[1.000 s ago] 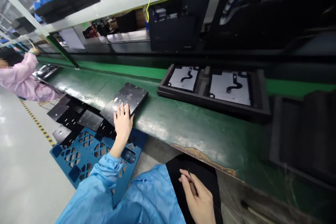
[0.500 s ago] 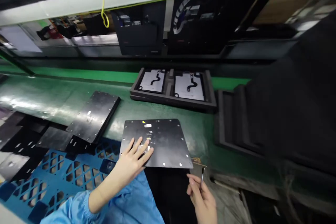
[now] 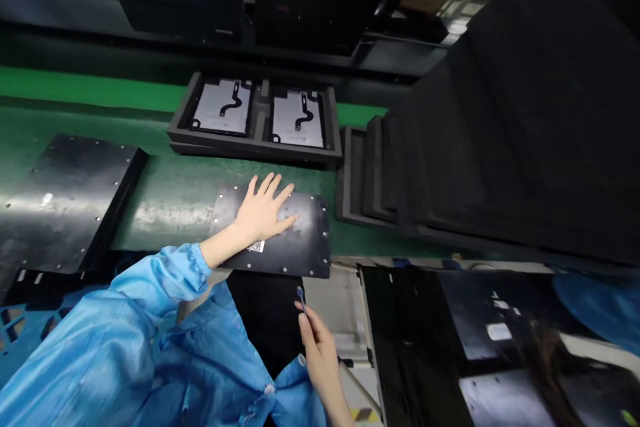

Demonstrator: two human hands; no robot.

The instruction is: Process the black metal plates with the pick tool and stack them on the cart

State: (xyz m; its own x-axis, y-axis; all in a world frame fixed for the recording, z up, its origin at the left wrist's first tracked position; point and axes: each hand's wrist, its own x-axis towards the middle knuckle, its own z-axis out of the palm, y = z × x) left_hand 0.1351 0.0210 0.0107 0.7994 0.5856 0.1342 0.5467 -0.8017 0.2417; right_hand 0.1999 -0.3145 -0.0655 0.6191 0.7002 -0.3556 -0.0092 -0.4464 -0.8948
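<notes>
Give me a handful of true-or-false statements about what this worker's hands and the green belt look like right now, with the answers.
1. The left hand lies flat on a black metal plate. True.
2. The right hand holds nothing. False: it pinches a thin tool with a bluish tip.
3. The black foam tray behind the plate holds two grey panels. True.
4. The plate under the left hand has a red sticker. False: it bears a small white code label.
5. A larger black plate lies on the belt to the left. True.
</notes>
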